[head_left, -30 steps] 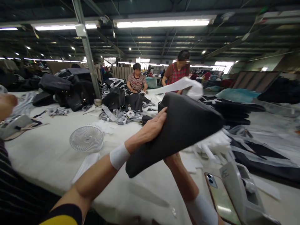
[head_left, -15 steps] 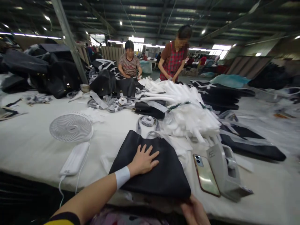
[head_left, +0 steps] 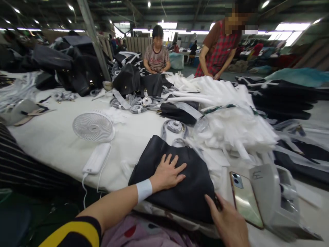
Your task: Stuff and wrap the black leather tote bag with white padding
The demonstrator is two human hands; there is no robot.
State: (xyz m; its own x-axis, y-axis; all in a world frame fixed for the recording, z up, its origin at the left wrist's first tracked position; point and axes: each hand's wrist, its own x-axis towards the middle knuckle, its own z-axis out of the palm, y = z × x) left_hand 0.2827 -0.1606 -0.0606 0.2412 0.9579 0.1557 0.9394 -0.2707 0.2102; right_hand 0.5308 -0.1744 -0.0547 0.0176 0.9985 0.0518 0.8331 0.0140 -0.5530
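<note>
A black leather-look handbag (head_left: 190, 171) lies on the white-covered table in front of me. Flat on its upper face rests my left hand (head_left: 168, 173), fingers spread, with a pale band around the wrist. At the bag's near right corner my right hand (head_left: 228, 219) pinches the edge, its thumb on top; its other fingertips are partly hidden, and a small dark thing shows between thumb and forefinger. Just beyond the bag lies a wrapped, coiled strap (head_left: 176, 127).
Left stand a white fan (head_left: 94, 127) and a power bank (head_left: 97, 158) with a cable. A phone (head_left: 246, 200) and grey tape dispenser (head_left: 275, 202) sit right. Behind are white foam pieces (head_left: 231, 127) and black bags (head_left: 125, 80). Two people work across the table.
My right hand has come up from below the bag's corner to its right edge. The left hand stays flat on the bag. The camera view has shifted.
</note>
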